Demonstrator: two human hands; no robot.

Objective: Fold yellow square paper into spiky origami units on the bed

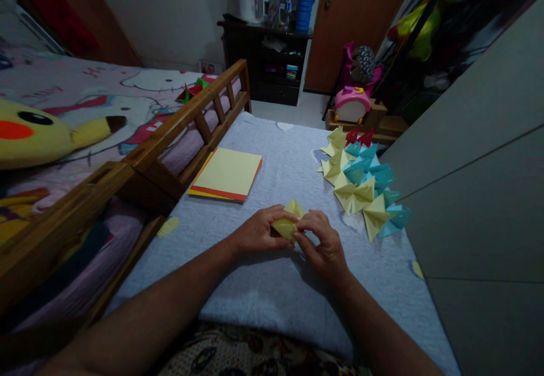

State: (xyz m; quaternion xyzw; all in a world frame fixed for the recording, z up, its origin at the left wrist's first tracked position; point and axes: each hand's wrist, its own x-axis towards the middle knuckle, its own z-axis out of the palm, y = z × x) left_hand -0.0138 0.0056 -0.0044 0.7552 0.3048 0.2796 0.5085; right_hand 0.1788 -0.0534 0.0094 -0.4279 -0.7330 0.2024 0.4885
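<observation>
Between my two hands is a piece of folded yellow origami paper [285,227], held just above the cloth-covered surface. My left hand [262,229] grips its left side, thumb below and fingers above. My right hand [322,242] pinches the right corner with thumb and forefinger. Part of the paper is hidden behind my fingers. To the right lie several finished folded paper shapes in rows: pale yellow ones [356,195], blue ones [382,176] and red ones [365,137]. A stack of square paper sheets [229,169], pale yellow on top with red and orange below, lies to the left.
A wooden bed rail [187,116] runs along the left, with a yellow plush toy [38,135] on the bed behind it. A white cabinet [480,194] borders the right side. Beyond the far edge stand a pink toy case [352,104] and a dark shelf unit [263,61].
</observation>
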